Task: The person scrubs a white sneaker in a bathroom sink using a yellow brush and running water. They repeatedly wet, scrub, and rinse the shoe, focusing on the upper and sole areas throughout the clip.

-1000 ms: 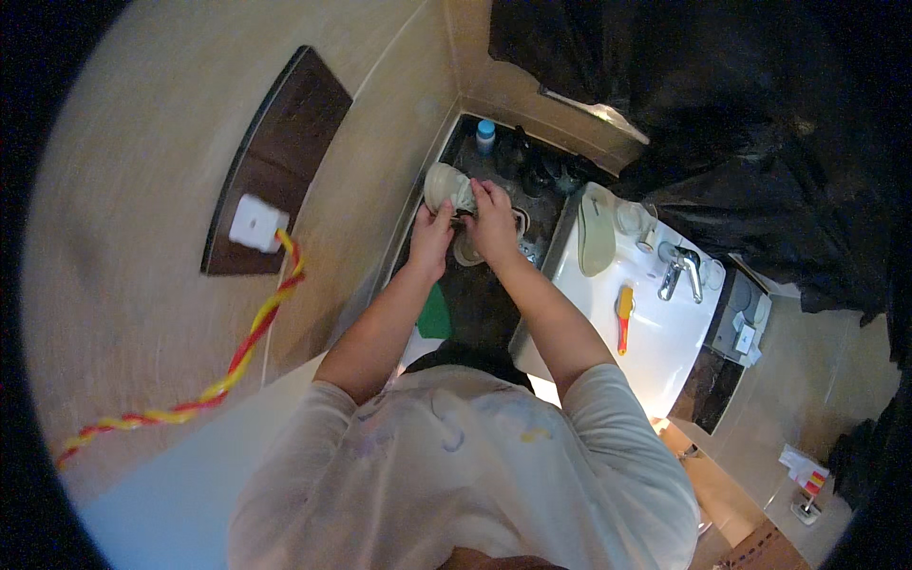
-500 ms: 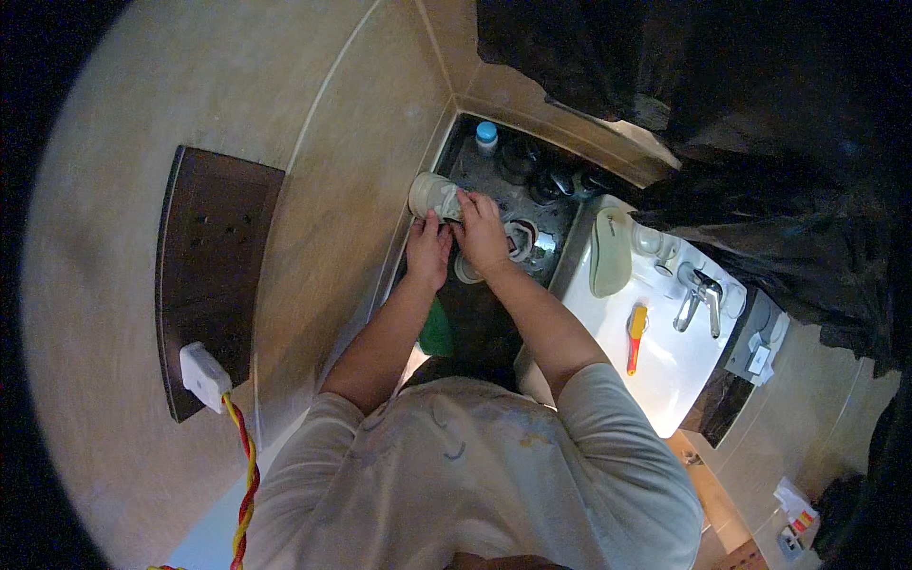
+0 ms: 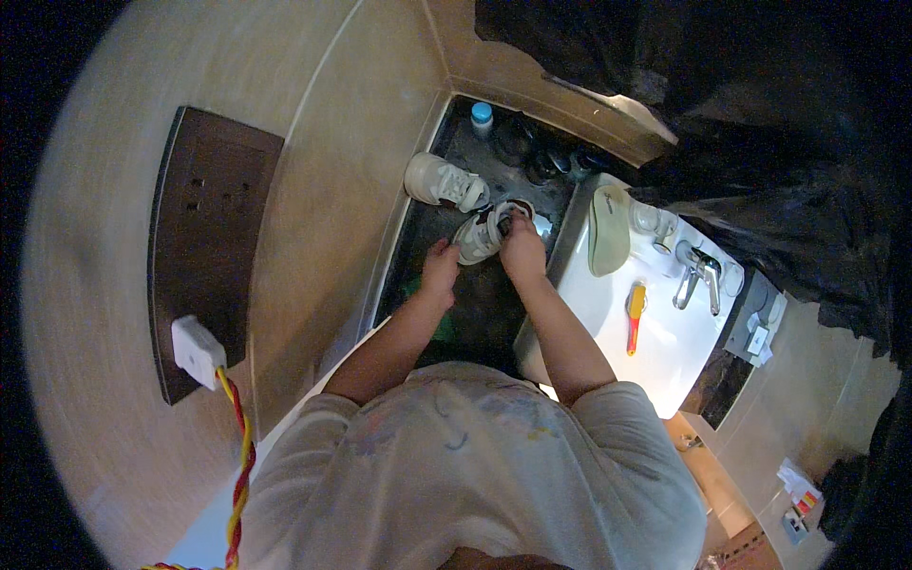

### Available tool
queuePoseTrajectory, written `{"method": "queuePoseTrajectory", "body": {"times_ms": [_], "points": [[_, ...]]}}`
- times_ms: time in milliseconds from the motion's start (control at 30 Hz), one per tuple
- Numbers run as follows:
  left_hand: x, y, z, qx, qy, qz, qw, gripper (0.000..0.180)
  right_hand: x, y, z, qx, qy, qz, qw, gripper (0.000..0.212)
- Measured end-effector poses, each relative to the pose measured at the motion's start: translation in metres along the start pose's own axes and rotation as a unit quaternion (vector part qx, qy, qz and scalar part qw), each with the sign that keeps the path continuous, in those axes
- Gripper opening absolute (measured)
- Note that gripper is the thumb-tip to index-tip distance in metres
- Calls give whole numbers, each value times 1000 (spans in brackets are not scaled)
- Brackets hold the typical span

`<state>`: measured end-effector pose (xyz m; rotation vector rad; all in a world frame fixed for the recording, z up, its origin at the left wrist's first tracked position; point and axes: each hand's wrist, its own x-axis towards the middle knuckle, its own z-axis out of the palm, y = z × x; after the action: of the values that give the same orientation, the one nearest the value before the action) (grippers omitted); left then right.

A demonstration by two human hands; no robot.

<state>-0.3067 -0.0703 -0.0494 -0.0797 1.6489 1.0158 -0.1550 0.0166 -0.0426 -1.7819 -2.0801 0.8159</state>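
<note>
One sneaker [image 3: 442, 180] now set aside, both hands' grips (left hand [image 3: 439, 266], right hand [image 3: 521, 249]) clutching other sneaker [image 3: 478, 236].

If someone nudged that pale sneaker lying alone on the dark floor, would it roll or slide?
The lone sneaker seems to lie on its side, so it would probably slide, not roll. It looks light and soft-sided, likely flexing when pinched. The dark floor may be wet, easing sliding.

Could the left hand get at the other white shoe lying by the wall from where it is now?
Probably yes: the left hand rests beside the held shoe, and only bare dark floor lies between it and the other white shoe.
</note>
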Motion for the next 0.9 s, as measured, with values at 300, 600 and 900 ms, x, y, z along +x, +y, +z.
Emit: {"method": "queuePoseTrajectory", "body": {"times_ms": [300, 600, 900], "points": [[-31, -18, -9, 92, -85, 3, 992, 49, 18, -25, -19, -34, -122, 106, 986, 32], [-120, 12, -8, 555, 64, 546, 625, 90, -81, -61, -91, 119, 28, 30, 992, 35], [-178, 11, 42, 546, -128, 585, 586, 73, -154, -30, -171, 187, 95, 30, 977, 39]]}}
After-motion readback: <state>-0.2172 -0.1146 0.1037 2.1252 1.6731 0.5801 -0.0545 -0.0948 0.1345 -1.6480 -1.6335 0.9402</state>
